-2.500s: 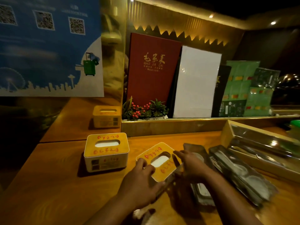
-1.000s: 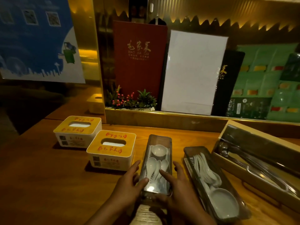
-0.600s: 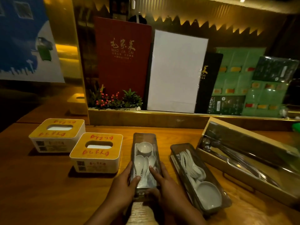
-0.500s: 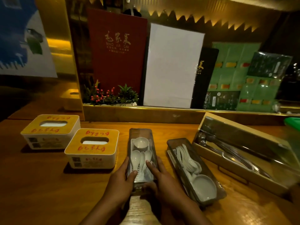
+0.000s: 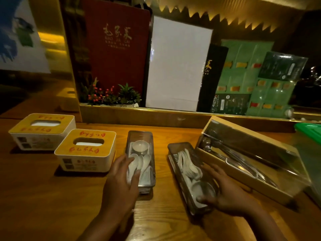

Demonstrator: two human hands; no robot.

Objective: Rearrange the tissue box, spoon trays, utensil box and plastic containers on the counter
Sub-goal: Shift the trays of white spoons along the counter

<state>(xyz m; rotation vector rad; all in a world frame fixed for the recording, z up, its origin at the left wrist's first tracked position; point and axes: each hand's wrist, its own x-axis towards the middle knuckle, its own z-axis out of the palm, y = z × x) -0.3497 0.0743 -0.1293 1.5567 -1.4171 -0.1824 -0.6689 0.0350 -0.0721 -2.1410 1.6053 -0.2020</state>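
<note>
**Kid:** What are the hands doing?

**Me:** My left hand point(image 5: 121, 181) lies flat on the near end of the straight, smoky clear plastic spoon tray point(image 5: 141, 159). The fingers are spread a bit, with the tips over the shiny white spoons point(image 5: 139, 164). I think that is to hold it straight.

**Kid:** And the other hand?

**Me:** My right hand point(image 5: 224, 192) cups the near end of the second smoky plastic spoon tray point(image 5: 189, 174), fingers curled round it. That tray sits crooked, so I guess I want to turn it.

**Kid:** What else is there?

**Me:** Left of my left fingers stand two white tissue boxes with yellow tops point(image 5: 86, 150). Past my right fingers sits a long pale wooden utensil box with a clear lid point(image 5: 250, 160). All rest on the smooth wooden counter point(image 5: 34, 197).
</note>
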